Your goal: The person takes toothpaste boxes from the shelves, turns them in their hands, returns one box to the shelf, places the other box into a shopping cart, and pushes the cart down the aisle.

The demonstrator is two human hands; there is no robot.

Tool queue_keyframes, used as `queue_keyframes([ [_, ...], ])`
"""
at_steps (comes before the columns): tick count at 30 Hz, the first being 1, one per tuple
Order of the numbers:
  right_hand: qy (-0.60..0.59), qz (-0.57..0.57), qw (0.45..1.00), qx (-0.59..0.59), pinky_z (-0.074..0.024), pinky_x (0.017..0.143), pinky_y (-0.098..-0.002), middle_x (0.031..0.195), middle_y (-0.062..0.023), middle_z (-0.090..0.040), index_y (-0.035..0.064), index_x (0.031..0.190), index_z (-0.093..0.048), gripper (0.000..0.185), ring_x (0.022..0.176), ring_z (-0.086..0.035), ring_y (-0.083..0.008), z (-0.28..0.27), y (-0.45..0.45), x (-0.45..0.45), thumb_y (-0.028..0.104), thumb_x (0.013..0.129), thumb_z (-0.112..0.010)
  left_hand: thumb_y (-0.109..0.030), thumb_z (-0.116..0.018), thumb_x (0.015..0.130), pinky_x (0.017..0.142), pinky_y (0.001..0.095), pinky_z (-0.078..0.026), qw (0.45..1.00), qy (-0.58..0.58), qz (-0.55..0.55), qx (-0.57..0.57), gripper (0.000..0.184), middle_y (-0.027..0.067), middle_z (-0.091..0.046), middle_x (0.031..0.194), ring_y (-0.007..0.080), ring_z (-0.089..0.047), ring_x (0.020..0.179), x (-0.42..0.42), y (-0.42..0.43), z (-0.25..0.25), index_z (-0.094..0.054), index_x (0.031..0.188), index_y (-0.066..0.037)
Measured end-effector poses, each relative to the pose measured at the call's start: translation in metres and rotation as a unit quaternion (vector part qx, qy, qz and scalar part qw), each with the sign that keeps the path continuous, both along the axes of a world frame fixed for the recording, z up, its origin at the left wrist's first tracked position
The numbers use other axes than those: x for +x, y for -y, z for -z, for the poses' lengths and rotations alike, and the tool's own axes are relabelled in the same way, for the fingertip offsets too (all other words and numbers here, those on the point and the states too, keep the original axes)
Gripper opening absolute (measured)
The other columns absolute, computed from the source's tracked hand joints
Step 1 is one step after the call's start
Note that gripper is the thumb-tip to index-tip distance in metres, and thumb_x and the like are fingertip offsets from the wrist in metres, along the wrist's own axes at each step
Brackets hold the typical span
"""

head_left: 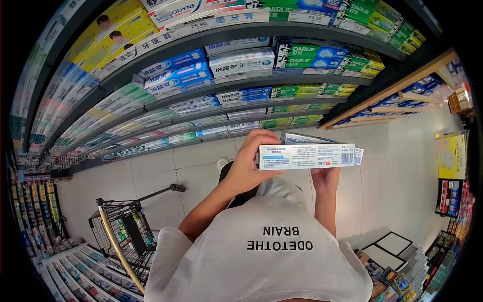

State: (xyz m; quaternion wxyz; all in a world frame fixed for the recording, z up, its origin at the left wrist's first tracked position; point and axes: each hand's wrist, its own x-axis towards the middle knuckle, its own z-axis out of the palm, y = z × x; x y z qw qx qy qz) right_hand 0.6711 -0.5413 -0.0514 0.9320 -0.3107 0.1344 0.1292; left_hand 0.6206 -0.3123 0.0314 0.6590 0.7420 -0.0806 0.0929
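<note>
A white toothpaste box point(307, 160) is held level in front of my chest, its fine print and barcode facing me. My left hand point(250, 160) is closed around its left end, fingers over the top and thumb below. Just behind it is a second toothpaste box point(304, 138), blue and silver, set at a slight angle and mostly hidden. My right hand point(326, 178) grips from below near the right end. Its fingertips are hidden by the front box, so which of the two boxes it bears cannot be made out.
Shelves of toothpaste boxes point(241, 63) rise ahead, with price labels point(198, 23) along their edges. A black wire shopping cart point(128, 226) stands at my left. Grey tiled floor point(387, 171) extends right towards a yellow display point(451, 157). Low product displays point(392, 282) stand at lower right.
</note>
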Motion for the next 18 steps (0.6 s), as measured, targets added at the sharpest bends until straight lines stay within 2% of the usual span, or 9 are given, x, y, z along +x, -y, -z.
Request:
queue_keyframes([
  [9, 0.007, -0.069, 0.998, 0.015, -0.0452, 0.089, -0.036, 0.116, -0.0043, -0.055, 0.0086, 0.118, -0.049, 0.041, 0.105, -0.053, -0.0188, -0.003, -0.035, 0.019, 0.038, 0.09, -0.047, -0.005, -0.08, 0.059, 0.088, 0.0312, -0.041, 0.996, 0.013, -0.087, 0.012, 0.056, 0.0117, -0.046, 0.115, 0.021, -0.048, 0.107, -0.018, -0.024, 0.003, -0.051, 0.107, -0.005],
  [18, 0.055, -0.092, 0.994, 0.001, -0.0432, 0.09, -0.036, 0.119, -0.0029, -0.052, 0.0096, 0.123, -0.046, 0.038, 0.108, -0.05, -0.018, -0.012, -0.054, 0.026, 0.029, 0.091, -0.049, -0.001, -0.079, 0.055, 0.088, 0.031, -0.042, 0.989, 0.038, -0.142, 0.012, 0.058, 0.0106, -0.046, 0.114, 0.0229, -0.048, 0.107, -0.03, -0.041, -0.005, -0.052, 0.106, -0.006],
])
